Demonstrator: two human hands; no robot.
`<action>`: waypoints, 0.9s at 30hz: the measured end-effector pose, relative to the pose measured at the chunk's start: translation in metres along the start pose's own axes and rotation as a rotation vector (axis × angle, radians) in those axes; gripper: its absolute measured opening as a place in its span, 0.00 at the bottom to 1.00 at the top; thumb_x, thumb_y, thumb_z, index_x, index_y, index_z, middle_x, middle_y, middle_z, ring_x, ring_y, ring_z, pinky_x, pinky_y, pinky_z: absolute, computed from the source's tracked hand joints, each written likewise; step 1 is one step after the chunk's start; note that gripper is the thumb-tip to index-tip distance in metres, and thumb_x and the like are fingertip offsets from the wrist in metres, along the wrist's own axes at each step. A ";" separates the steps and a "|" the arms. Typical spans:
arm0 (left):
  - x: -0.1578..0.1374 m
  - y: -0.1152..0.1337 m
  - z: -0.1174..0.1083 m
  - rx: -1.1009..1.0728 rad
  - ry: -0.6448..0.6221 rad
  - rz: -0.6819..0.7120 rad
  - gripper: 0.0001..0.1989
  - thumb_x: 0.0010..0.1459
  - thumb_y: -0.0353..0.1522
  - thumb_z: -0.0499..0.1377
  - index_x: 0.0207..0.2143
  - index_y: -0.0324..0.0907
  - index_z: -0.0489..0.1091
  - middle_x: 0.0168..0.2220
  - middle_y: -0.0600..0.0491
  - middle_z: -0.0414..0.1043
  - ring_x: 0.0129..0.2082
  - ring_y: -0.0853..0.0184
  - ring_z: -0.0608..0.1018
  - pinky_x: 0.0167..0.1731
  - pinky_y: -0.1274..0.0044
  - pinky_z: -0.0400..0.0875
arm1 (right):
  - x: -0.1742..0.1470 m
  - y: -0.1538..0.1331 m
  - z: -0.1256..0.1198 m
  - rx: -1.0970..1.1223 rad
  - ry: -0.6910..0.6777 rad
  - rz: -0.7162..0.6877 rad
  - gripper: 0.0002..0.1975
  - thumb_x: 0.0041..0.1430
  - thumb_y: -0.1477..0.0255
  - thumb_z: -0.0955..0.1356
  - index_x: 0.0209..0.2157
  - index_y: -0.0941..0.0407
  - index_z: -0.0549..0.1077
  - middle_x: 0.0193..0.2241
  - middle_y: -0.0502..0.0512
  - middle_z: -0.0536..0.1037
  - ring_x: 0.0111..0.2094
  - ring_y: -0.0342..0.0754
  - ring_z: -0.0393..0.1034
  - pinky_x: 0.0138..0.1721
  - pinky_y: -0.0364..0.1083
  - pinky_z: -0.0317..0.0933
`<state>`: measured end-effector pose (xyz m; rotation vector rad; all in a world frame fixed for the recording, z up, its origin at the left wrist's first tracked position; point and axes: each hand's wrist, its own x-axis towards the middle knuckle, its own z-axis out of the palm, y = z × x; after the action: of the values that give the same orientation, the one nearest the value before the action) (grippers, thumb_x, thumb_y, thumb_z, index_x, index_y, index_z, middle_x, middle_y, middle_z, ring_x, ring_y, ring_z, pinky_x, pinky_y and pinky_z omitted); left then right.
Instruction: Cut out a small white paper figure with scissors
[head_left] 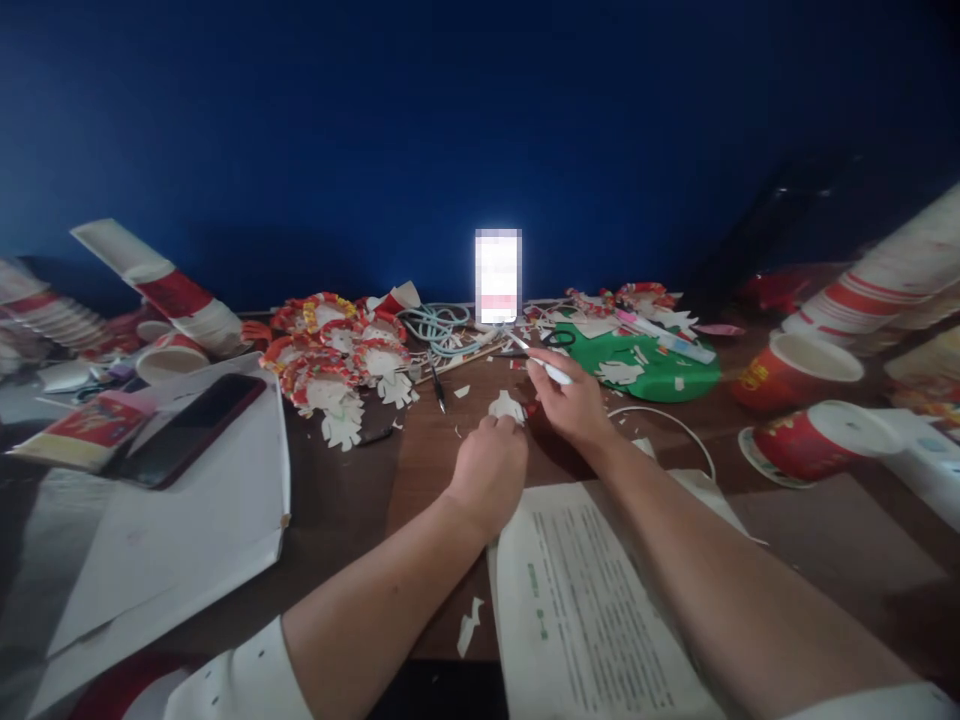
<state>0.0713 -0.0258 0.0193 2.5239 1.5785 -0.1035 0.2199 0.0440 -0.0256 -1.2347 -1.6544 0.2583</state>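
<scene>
My left hand (491,465) is closed, its fingertips gripping a small white paper cutout (507,404) just above the brown table. Close beside it, my right hand (568,396) is wrapped round a slim white pen-like tool (553,371), which points up and to the left; its exact kind is not clear. A bit of red shows between the two hands. Under my right forearm lies a printed paper sheet (577,600). Left of my hands, a black pen (438,390) rests on the table among paper scraps.
Red-and-white paper cutouts (337,350) are heaped at the back left. A green sheet (667,375) with scraps lies at the right. Red paper cups (795,372) and a cup stack (877,280) stand right; a dark phone (191,430) lies left. A lit screen (498,275) stands at the back.
</scene>
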 end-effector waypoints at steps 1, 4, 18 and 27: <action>0.001 -0.001 0.000 -0.005 0.007 -0.002 0.19 0.66 0.23 0.47 0.49 0.35 0.76 0.50 0.42 0.75 0.52 0.56 0.76 0.48 0.68 0.76 | -0.002 -0.002 0.002 0.028 0.001 -0.033 0.16 0.69 0.60 0.65 0.47 0.53 0.80 0.47 0.59 0.84 0.49 0.54 0.78 0.54 0.52 0.69; 0.002 -0.003 0.001 -0.015 0.028 -0.008 0.19 0.67 0.24 0.47 0.48 0.36 0.77 0.50 0.42 0.75 0.51 0.55 0.76 0.45 0.68 0.76 | -0.007 -0.011 0.004 0.088 -0.024 0.011 0.14 0.69 0.62 0.66 0.46 0.53 0.80 0.44 0.58 0.84 0.48 0.53 0.79 0.52 0.52 0.70; -0.005 0.001 0.022 0.030 0.216 -0.038 0.19 0.68 0.27 0.52 0.56 0.36 0.75 0.57 0.40 0.76 0.52 0.56 0.78 0.57 0.60 0.69 | -0.014 -0.020 0.000 0.107 -0.124 0.242 0.09 0.63 0.64 0.68 0.35 0.54 0.77 0.30 0.53 0.82 0.28 0.47 0.74 0.32 0.45 0.68; -0.005 0.000 0.017 -0.002 0.173 -0.051 0.19 0.69 0.29 0.52 0.58 0.39 0.75 0.60 0.41 0.74 0.50 0.55 0.78 0.52 0.58 0.72 | -0.015 -0.016 -0.002 0.140 -0.123 0.315 0.12 0.69 0.62 0.65 0.44 0.53 0.76 0.28 0.51 0.79 0.22 0.45 0.70 0.29 0.47 0.70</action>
<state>0.0694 -0.0329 0.0029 2.5522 1.7038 0.1139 0.2117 0.0234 -0.0225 -1.3917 -1.5113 0.6441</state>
